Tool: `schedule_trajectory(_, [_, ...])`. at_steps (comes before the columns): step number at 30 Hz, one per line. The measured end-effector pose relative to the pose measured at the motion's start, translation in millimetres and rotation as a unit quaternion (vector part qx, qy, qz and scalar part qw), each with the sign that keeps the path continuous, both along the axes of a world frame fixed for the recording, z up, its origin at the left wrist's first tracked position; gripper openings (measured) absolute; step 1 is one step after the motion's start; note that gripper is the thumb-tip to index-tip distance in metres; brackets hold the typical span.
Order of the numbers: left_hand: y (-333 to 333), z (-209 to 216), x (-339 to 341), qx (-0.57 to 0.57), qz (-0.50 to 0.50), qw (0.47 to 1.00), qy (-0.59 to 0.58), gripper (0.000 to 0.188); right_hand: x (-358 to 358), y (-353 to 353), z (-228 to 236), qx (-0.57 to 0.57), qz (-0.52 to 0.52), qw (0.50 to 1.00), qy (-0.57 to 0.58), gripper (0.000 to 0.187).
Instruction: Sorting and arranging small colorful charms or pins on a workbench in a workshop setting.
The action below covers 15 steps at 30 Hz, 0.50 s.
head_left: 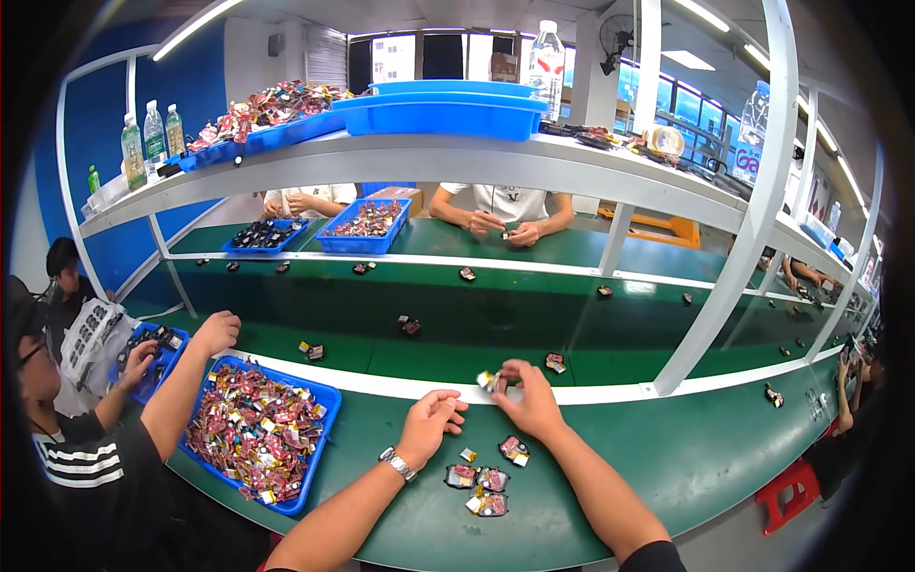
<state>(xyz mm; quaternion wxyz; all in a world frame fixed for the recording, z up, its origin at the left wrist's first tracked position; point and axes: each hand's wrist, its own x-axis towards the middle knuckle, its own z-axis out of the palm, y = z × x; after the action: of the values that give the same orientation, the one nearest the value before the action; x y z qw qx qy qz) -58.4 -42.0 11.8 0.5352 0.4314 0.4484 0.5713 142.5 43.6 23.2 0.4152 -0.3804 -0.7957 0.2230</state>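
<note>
My right hand (530, 400) is over the white rail at the bench's far edge, its fingertips closed on a small circuit assembly (488, 381) with a silver-and-yellow battery. To its left, my left hand (431, 427) hovers above the green bench, fingers loosely curved and nothing visible in them; a metal watch is on that wrist. Below the hands lie several dark-cased circuit boards (491, 480) with reddish boards and silver-yellow parts, close together. One more board (514, 450) lies just above them, beside a loose small battery (468, 455).
A blue tray (333, 405) heaped with circuit pieces stands left, beside a co-worker's arm (181, 381). Beyond the rail (381, 383), a green conveyor belt (457, 329) carries scattered assemblies. A metal upright (720, 219) and overhead shelf (429, 164) frame the bench. Another person works opposite.
</note>
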Motion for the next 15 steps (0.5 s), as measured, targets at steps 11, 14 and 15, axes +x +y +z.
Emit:
schedule_trajectory(11, [-10, 16, 6, -0.073, -0.209, 0.974, -0.053, 0.038, 18, -59, 35, 0.077, 0.176, 0.981, -0.033, 0.046])
schedule_trajectory(14, [-12, 18, 15, -0.069, -0.172, 0.98, -0.07, 0.042, 4, -69, 30, 0.043, 0.007, 0.999, 0.006, 0.034])
schedule_trajectory(15, [-13, 18, 17, -0.071, -0.174, 0.98, -0.069, 0.042, 1, -68, 27, 0.042, 0.005, 0.999, 0.007, 0.034])
